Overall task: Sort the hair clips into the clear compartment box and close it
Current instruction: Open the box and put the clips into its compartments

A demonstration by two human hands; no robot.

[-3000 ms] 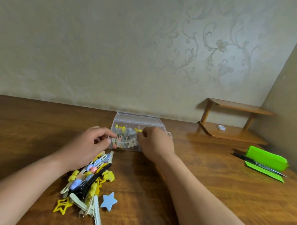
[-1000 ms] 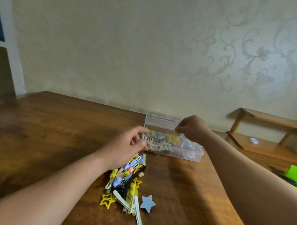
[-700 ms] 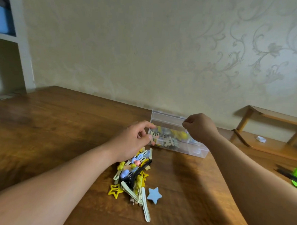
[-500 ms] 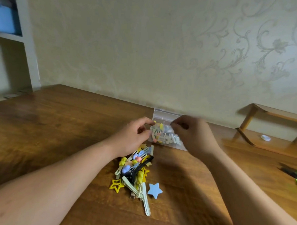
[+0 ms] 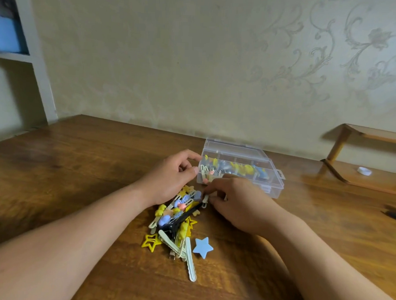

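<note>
Nearest you on the table point(image 5: 78, 167), the pile of hair clips point(image 5: 175, 223) awaits sorting, with a blue star clip point(image 5: 203, 247) just beside it. Your right hand point(image 5: 237, 206) pinches a cream clip point(image 5: 205, 201) at the pile's far edge; half a second ago it was up at the box. Beyond, your left hand point(image 5: 168, 178) keeps thumb and forefinger clamped on the left end of the box point(image 5: 239, 174). Step in hand: pick-up. Next, lift the clip free of the tangle and drop it into its matching compartment.

Showing no readable text, label, brand, number or sign anywhere, whether on the clear compartment box point(image 5: 235, 149), the hair clips point(image 5: 177, 219) or the counter point(image 5: 78, 167)
</note>
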